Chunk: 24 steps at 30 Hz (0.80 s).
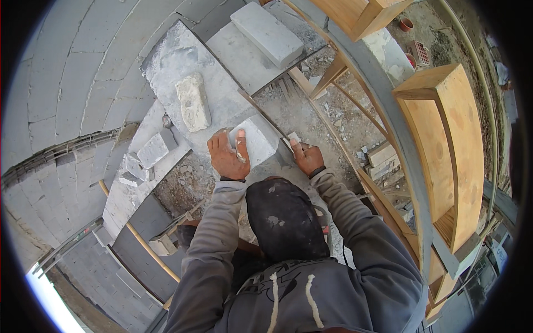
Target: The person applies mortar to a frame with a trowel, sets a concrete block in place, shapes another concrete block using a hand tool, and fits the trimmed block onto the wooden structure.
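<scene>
A pale aerated concrete block (pixel 262 139) lies at the near end of a dusty board (pixel 166 61). My left hand (pixel 229 156) rests at the block's left edge, open, its thumb against the block and its fingers stretched forward and apart from the thumb. To the right of the block, my right hand (pixel 308 157) is closed at the board's side, thumb upward. A small whitish piece shows by that thumb; what the fingers grip is hidden. Farther up the board lies a rough, cream-coloured chunk (pixel 193 102) with a small dark hollow in it.
Another long block (pixel 267 36) lies on a panel at the back. Broken block pieces (pixel 155 149) sit on a lower plank (pixel 130 183) at left. Grey block walls (pixel 72 72) close the left side. A curved frame with wooden boxes (pixel 444 155) stands at right, above rubble-strewn ground.
</scene>
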Each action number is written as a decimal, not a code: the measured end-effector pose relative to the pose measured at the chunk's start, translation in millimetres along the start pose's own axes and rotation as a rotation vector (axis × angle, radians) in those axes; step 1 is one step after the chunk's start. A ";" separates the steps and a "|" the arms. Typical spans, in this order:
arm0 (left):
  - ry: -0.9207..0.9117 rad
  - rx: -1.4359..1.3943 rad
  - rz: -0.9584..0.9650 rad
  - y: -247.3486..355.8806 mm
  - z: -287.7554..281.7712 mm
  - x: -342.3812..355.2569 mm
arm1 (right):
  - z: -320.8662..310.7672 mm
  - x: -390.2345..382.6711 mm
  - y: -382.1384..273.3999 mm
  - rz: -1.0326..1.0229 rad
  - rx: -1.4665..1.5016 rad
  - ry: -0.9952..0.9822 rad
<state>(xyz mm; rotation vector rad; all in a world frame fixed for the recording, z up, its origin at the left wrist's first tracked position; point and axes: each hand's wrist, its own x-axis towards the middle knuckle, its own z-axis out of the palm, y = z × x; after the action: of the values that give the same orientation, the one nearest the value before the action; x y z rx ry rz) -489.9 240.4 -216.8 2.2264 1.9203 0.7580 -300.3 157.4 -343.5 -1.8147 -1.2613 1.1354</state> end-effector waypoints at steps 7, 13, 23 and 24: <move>-0.015 0.024 0.032 0.3 -0.9 -1.3 | -12.7 -19.8 -50.0 -0.005 0.328 0.143; -0.038 0.088 -0.020 -1.3 -3.2 -11.3 | 10.5 -28.8 -25.8 0.059 0.030 0.051; -0.015 0.043 0.026 2.9 8.0 -5.7 | 26.0 -26.3 -4.9 0.088 0.029 0.120; -0.017 0.053 0.019 0.2 3.2 -7.9 | 19.9 -24.3 -17.9 0.102 -0.036 0.025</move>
<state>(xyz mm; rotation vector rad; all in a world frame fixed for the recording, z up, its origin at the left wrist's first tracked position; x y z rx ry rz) -488.9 233.6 -221.9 2.2769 1.9365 0.6960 -329.3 141.1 -329.4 -1.9335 -1.1937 1.1476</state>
